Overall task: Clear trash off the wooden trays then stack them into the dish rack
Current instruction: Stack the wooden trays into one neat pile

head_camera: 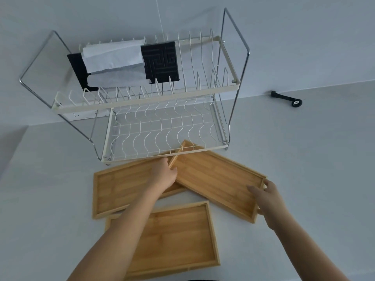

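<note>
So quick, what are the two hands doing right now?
Left hand: gripping the far short edge of the tilted wooden tray.
Right hand: gripping the near short edge of the same tray.

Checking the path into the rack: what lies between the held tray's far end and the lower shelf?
Nothing: in the head view the held tray's far corner already overlaps the lower shelf's front rail.
</note>
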